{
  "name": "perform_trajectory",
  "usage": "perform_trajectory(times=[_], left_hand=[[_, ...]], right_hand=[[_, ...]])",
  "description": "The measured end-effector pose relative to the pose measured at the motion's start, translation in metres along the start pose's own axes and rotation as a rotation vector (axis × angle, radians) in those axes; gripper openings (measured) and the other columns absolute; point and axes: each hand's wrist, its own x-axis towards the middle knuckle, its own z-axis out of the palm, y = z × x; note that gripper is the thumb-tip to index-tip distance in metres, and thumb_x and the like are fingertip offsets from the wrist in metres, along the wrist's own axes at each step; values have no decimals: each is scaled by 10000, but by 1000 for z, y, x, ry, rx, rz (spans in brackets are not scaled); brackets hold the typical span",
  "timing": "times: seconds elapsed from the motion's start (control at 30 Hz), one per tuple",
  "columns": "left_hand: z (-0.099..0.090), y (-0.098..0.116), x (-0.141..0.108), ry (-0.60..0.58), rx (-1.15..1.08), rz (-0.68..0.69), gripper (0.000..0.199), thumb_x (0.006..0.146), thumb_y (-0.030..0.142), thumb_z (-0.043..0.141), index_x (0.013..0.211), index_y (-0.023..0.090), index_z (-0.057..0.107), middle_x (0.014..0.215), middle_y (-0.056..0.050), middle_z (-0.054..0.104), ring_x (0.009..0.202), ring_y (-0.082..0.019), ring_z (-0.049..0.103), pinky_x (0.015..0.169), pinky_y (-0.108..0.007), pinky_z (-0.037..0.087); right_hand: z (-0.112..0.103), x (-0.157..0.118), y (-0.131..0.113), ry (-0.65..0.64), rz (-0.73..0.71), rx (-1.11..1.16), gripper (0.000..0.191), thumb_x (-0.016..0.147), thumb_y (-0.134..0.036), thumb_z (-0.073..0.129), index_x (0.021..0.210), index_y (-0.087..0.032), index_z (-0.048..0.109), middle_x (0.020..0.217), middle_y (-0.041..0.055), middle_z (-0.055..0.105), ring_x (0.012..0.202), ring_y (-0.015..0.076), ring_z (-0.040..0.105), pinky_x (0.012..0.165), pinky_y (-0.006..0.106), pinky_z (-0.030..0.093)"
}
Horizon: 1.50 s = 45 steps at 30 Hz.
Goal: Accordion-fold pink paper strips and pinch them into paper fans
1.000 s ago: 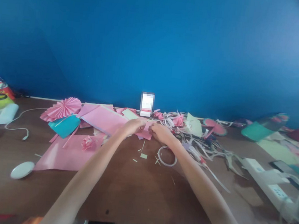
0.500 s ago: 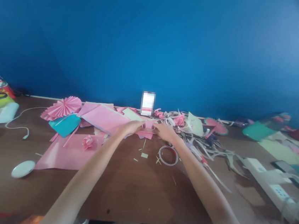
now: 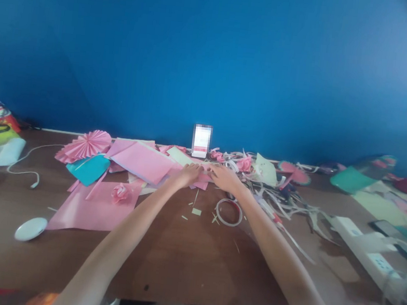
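Observation:
Both of my hands reach to the far middle of the brown table, close together. My left hand (image 3: 190, 175) has its fingers closed on a piece of pink paper (image 3: 204, 177). From the other side, the bent fingers of my right hand (image 3: 223, 179) close on the same paper. Part of this paper is hidden by the fingers. Left of my left hand lie a large pink sheet (image 3: 144, 162) and a pale green sheet (image 3: 179, 157). A roll of tape (image 3: 229, 212) lies below my right hand, among small paper scraps (image 3: 196, 212).
Farther left are a pink pleated paper fan (image 3: 91, 144), a teal paper piece (image 3: 88, 168), a pink paper flower (image 3: 120, 192) and a white oval object (image 3: 31, 229). Tangled paper strips (image 3: 285, 202) and a power strip (image 3: 367, 252) are on the right. A phone (image 3: 201, 140) stands behind.
My left hand has shifted a little right, toward my right hand, covering more of the pink paper. My right hand has hardly moved.

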Motion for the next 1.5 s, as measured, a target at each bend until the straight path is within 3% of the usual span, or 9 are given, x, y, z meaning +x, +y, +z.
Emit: perform_trajectory(times=[0.17, 0.37, 0.6, 0.8, 1.0, 1.17, 1.33, 1.5], left_hand=[[-4, -10, -2, 12, -7, -7, 322, 944, 236, 468, 1246, 126, 456, 1240, -170, 587, 1179, -299, 525, 963, -388, 388], [-8, -15, -2, -19, -73, -2, 384, 911, 251, 524, 1276, 175, 435, 1234, -136, 623, 1103, -259, 600, 832, -285, 437], [-13, -16, -3, -114, -118, -43, 337, 903, 450, 497, 1091, 178, 561, 1031, -125, 693, 888, -267, 656, 694, -277, 433], [-24, -17, -6, -139, -178, -51, 396, 879, 497, 528, 1140, 200, 563, 1089, -106, 684, 927, -252, 644, 738, -269, 434], [-41, -8, -10, -224, -217, -115, 592, 747, 594, 642, 1184, 205, 553, 1149, -120, 663, 927, -275, 644, 710, -281, 447], [-44, -5, -12, -228, -186, -102, 494, 736, 553, 658, 1081, 203, 602, 1065, -101, 687, 901, -274, 651, 701, -283, 449], [-42, 0, -10, -196, -250, -57, 624, 749, 506, 666, 1281, 222, 504, 1219, -111, 645, 998, -279, 634, 772, -287, 461], [-40, -2, -9, -267, -257, -80, 359, 879, 371, 510, 1188, 195, 556, 1110, -112, 671, 902, -251, 638, 724, -283, 448]], right_hand=[[0, 0, 0, 67, -80, -96, 304, 967, -305, 432, 1219, -198, 564, 1209, 108, 644, 1092, 256, 595, 928, 367, 405], [1, 0, -1, 103, -208, -207, 279, 981, -331, 440, 1140, -182, 615, 1182, 121, 652, 1112, 261, 579, 969, 394, 360], [0, 1, -3, -5, -156, -129, 350, 1016, -393, 344, 1089, -188, 618, 1116, 105, 690, 1037, 230, 629, 859, 327, 418], [-10, -3, -10, -88, -85, -115, 371, 1024, -396, 291, 1140, -195, 580, 1125, 126, 683, 974, 246, 654, 746, 305, 429], [-19, -8, -12, -86, -127, -72, 478, 957, -571, 386, 1249, -212, 508, 1126, 129, 679, 911, 263, 662, 711, 299, 407], [-20, -9, -14, -102, -121, -71, 470, 953, -578, 386, 1211, -209, 520, 1097, 127, 688, 899, 266, 660, 703, 298, 398], [-18, -9, -14, -94, -123, -69, 511, 950, -522, 441, 1343, -195, 427, 1104, 140, 691, 930, 290, 666, 718, 313, 411], [-21, -9, -12, -79, -139, -11, 470, 955, -528, 430, 1302, -211, 458, 1162, 132, 668, 933, 265, 662, 715, 304, 418]])
